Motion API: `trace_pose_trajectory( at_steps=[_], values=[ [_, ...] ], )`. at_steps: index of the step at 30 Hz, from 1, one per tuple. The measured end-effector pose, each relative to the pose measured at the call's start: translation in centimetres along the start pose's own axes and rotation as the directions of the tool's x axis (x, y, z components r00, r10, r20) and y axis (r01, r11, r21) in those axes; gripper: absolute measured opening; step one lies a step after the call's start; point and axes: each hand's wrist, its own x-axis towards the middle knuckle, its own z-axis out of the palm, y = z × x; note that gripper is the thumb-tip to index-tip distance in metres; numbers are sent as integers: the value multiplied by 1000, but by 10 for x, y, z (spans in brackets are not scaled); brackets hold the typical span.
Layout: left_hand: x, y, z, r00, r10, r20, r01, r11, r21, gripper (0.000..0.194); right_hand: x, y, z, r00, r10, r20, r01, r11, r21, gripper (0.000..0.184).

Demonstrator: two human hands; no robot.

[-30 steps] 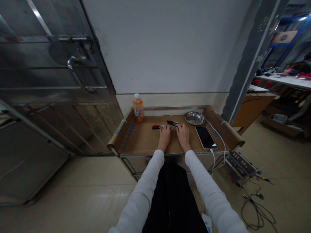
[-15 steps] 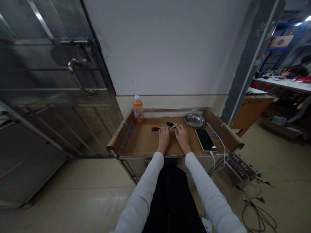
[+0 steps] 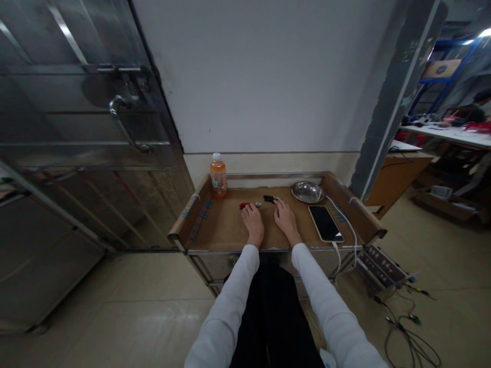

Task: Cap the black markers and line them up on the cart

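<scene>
My left hand (image 3: 253, 224) lies palm down on the cardboard-lined tray top, its fingers stretched out and a little apart. Its fingertips rest at a red and black pen pair (image 3: 245, 205), partly covering it. To the right, my right hand (image 3: 285, 219) is also palm down with fingers extended. Those fingertips touch or nearly touch the end of some black pens (image 3: 269, 198); the exact contact is too small to tell. The two hands are apart, with bare cardboard (image 3: 270, 232) between them.
A bottle of orange drink (image 3: 218, 178) stands at the back left. On the right are a shiny metal dish (image 3: 307, 191) and a phone (image 3: 325, 223) with a white cable (image 3: 347, 220). Cardboard side walls (image 3: 192, 217) edge the cart. A metal door (image 3: 88, 117) is left.
My hands have moved apart; the left shifted left and slightly back toward me. The thin silvery piece between my fingertips no longer spans them. The red and black pens now lie by my left fingertips.
</scene>
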Motion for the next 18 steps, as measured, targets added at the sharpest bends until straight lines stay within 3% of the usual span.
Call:
trace_pose_trajectory(
  at_steps=[6, 18],
  values=[
    [4, 0, 0, 994, -92, 50, 94, 995, -35, 34, -1, 0, 2, 997, 33, 71, -27, 996, -87, 41],
    [8, -3, 6, 995, -76, 59, 76, 997, -2, 35, 0, 2, 3, 993, 39, 109, -28, 995, -95, 41]
  ],
)
